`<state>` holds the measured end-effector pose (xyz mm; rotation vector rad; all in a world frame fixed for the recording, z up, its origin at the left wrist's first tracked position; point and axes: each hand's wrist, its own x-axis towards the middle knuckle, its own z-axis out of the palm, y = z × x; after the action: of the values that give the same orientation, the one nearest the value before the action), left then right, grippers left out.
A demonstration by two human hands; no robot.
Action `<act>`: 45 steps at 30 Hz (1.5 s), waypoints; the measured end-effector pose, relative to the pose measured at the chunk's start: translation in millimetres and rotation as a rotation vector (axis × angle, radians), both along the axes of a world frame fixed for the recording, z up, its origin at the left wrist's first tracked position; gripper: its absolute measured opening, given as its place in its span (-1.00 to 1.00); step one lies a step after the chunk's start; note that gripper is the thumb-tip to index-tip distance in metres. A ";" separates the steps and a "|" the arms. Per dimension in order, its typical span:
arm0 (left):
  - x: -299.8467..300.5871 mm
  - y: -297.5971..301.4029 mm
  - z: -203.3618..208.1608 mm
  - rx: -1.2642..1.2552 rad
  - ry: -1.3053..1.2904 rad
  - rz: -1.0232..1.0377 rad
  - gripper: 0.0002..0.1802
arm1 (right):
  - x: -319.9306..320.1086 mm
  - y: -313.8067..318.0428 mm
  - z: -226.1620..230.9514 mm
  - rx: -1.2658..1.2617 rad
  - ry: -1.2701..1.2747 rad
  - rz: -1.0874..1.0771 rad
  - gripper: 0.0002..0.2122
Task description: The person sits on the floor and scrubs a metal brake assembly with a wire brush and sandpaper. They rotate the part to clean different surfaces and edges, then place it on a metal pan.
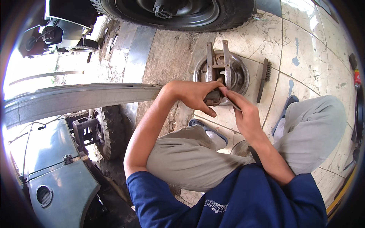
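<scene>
Left hand (197, 97) curls its fingers over a dark, rust-coloured metal part (213, 98), thumb underneath, gripping it just above the person's knees. Right hand (243, 114) meets it from the other side, its fingertips pinched on a pale grey scrap (227, 101) pressed against the same part; whether that scrap is cloth or abrasive paper cannot be told. Both hands touch the part, which sits over the near edge of one round metal drum plate (237, 74) lying flat on the tiled floor (304, 49). Two flat metal bars (227, 62) stand up from that plate, side by side and roughly parallel. One wire brush (263, 79) with a dark handle lies on the tiles just to the right of the plate, apart from it. Two shoes show, blue-edged, one under each leg (207, 131). One large black tyre (178, 13) fills the top edge, well beyond the plate; one smaller knobbly tyre (104, 129) lies at the left beside a grey-green body panel (57, 178). A long grey metal beam (83, 97) runs across the left side. A small red object (357, 78) stands at the far right rim, too small to read. The blue shirt (243, 197) bears one small pale printed patch at the chest
</scene>
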<state>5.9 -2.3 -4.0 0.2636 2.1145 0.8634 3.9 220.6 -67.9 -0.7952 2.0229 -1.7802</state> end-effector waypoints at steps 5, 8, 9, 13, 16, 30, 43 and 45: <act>-2.7 0.1 2.7 0.000 -0.059 0.026 -0.06 | 2.9 2.7 1.5 0.004 0.113 -0.003 -0.45; -3.1 -1.9 -0.4 -0.001 -0.037 -0.005 -0.06 | -0.1 1.0 1.7 -0.008 0.058 0.000 -0.45; -2.9 -1.1 -0.1 0.005 -0.042 0.001 -0.05 | 0.7 1.9 3.6 -0.004 0.046 0.009 -0.46; -1.2 -2.2 -2.1 -0.015 -0.024 0.001 -0.03 | 1.4 2.2 4.6 -0.030 0.054 -0.011 -0.45; -1.3 -2.5 -1.9 -0.012 -0.025 -0.012 -0.02 | -0.3 -2.2 -2.7 -0.042 0.017 -0.017 -0.46; -4.6 -0.1 0.0 0.023 -0.054 -0.003 -0.04 | 2.0 3.4 -4.7 -0.029 0.094 -0.026 -0.47; -0.4 -0.8 -1.8 0.021 -0.074 0.002 -0.03 | 6.4 2.9 0.8 -0.029 0.036 -0.023 -0.48; -5.3 0.0 0.4 0.022 -0.088 0.012 -0.03 | 3.9 2.8 7.1 -0.042 0.041 -0.037 -0.47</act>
<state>0.6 -2.3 -3.6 0.2203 2.0276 0.8903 7.8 223.4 -60.8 -0.8186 2.0450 -1.8462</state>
